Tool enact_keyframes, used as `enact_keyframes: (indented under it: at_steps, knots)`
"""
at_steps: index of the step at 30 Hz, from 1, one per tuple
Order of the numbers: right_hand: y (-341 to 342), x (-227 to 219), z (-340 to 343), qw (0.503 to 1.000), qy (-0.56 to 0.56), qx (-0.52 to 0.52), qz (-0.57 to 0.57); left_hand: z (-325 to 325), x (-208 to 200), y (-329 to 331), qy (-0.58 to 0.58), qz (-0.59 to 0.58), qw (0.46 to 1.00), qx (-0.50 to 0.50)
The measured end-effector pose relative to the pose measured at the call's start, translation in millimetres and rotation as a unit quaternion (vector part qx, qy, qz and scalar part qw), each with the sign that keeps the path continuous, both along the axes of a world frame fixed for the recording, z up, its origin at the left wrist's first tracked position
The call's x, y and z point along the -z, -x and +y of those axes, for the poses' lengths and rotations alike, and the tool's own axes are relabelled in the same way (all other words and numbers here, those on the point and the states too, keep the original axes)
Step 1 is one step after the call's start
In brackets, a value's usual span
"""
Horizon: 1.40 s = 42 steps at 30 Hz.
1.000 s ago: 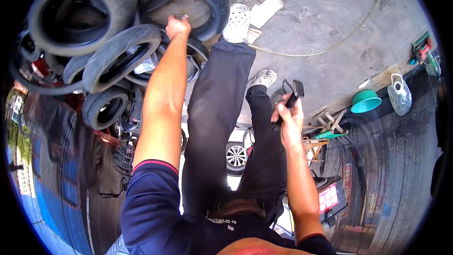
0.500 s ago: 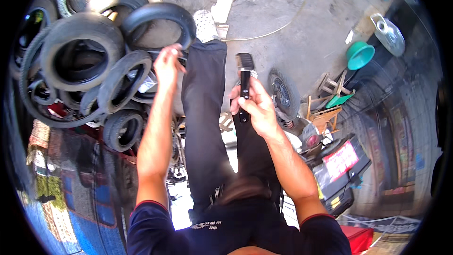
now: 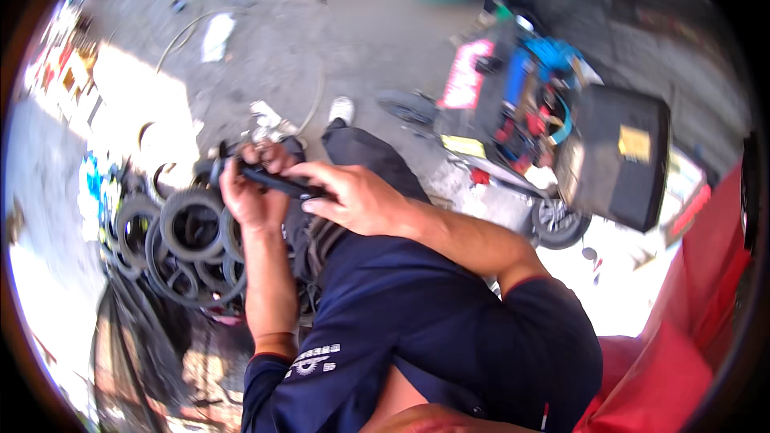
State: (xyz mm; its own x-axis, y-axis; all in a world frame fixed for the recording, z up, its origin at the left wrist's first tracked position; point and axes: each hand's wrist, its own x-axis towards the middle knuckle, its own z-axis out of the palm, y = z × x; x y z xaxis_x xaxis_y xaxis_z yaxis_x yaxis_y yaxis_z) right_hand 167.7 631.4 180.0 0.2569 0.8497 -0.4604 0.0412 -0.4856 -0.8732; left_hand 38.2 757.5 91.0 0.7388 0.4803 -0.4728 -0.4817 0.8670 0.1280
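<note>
Both hands are brought together in front of the chest on one dark, slim tool. The left hand is wrapped around its far end; the right hand pinches the near end. A pile of black tyres lies just below the left hand, on grey concrete ground.

Grey concrete floor, stained and partly in bright sunlight at the left. Lying directly on it: a heap of black rubber tyres at the left, stacked against one another; a white rag or paper scrap near the top left; a thin hose or cable curving across the middle; a small wheeled cart loaded with blue and red equipment at the right, its wheel on the ground.
</note>
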Motion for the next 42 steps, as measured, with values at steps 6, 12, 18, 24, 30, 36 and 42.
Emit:
enact_keyframes:
  at_steps: [6, 12, 18, 24, 30, 36, 42]
  knots:
    - [-85.6, -59.5, -134.4, 0.979, -0.040, 0.098, -0.172, -46.0, -63.8, -79.3, 0.132, -0.061, 0.986, 0.076]
    - [-186.5, -75.2, -326.1, 0.809, 0.029, 0.466, -0.357, -69.1, -89.4, -147.4, -0.023, 0.100, 0.958, 0.269]
    - [-261.6, -73.4, -430.4, 0.704, 0.132, 0.646, -0.264, -67.3, -75.3, -205.0, -0.091, 0.168, 0.928, 0.319]
    - [-294.6, 0.1, -463.1, 0.695, 0.146, 0.678, -0.189, -23.9, -53.0, -265.7, -0.244, 0.256, 0.857, 0.375]
    - [-361.0, -18.6, -403.2, 0.674, 0.257, 0.598, -0.350, 34.6, -39.1, -321.6, -0.316, 0.328, 0.807, 0.376]
    - [-473.5, 17.4, -357.6, 0.777, 0.091, 0.389, -0.486, 19.2, -51.2, -369.5, -0.349, 0.343, 0.784, 0.381]
    - [-551.5, 68.0, -321.7, 0.893, 0.137, 0.213, -0.373, -5.3, -69.3, -386.9, -0.386, 0.329, 0.768, 0.390]
